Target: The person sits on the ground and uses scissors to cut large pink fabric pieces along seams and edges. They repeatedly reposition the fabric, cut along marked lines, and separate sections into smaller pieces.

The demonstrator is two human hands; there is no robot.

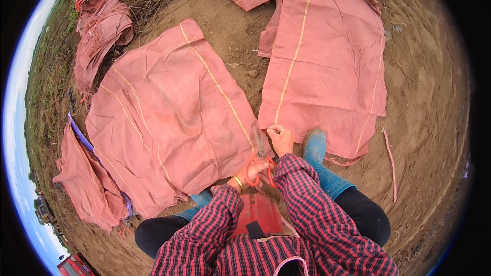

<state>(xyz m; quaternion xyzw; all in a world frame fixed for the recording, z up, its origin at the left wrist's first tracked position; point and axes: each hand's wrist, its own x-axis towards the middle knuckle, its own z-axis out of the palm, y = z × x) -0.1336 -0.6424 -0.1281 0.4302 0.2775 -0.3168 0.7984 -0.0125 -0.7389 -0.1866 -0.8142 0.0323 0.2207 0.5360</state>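
My left hand [253, 173], with a yellow band at its wrist, holds a pair of scissors [260, 146] by their orange loop handles. The blades point away from me, over the near right corner of a pink woven sack [172, 115] spread on the soil. A little farther out, my right hand [282, 140] pinches the near left corner of another pink woven sack [326, 69]. Yellow stitched lines run along both sacks. Whether the blades touch the cloth I cannot tell.
My blue rubber boots [315, 145] flank a red plastic object [257, 212] between my knees. Crumpled pink sacks [103, 27] lie at the far left, with another pink cloth [86, 184] nearer. A pink strip [390, 166] rests on the bare soil at right. Vehicles [74, 265] stand at the lower left.
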